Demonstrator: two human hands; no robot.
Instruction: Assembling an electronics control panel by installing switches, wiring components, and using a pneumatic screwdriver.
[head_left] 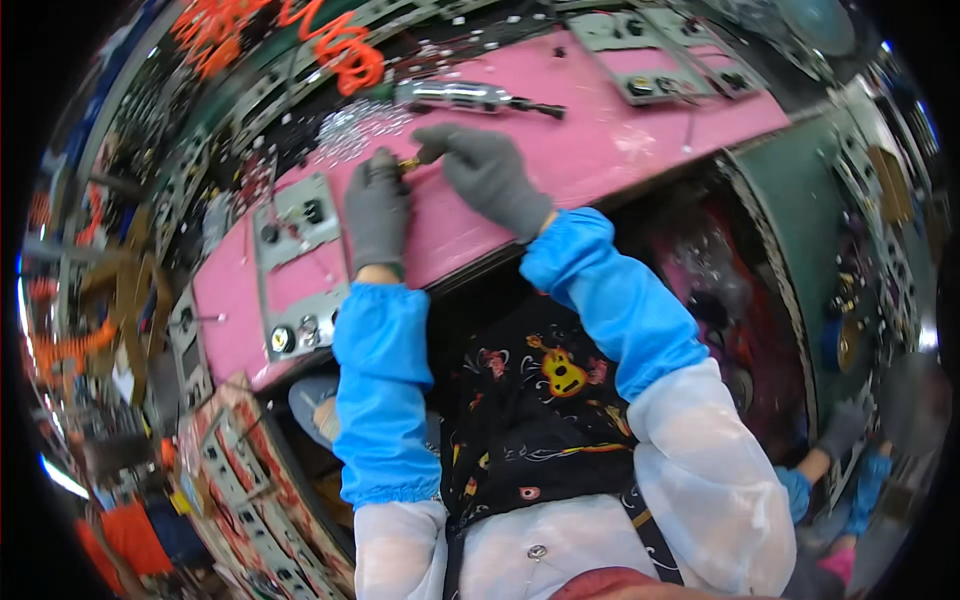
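Both my hands wear grey gloves and meet over the pink work surface point(455, 235). My left hand point(380, 210) has its fingers closed round a small brass-coloured part point(408, 164). From the right, my right hand point(485, 170) reaches to the same part, its fingertips pinched at the part's other end. The part's exact kind is too small to make out. Just beyond my hands lies a silver pneumatic screwdriver point(460, 97) with a dark bit pointing right. A pile of small shiny metal pieces point(360, 130) spreads beside my left fingertips.
A grey metal panel with black fittings point(300, 225) lies left of my left hand. More such panels point(650, 60) sit at the far right. An orange coiled air hose point(340, 50) hangs at the back left. At the right edge, another person's gloved hand point(845, 428) shows.
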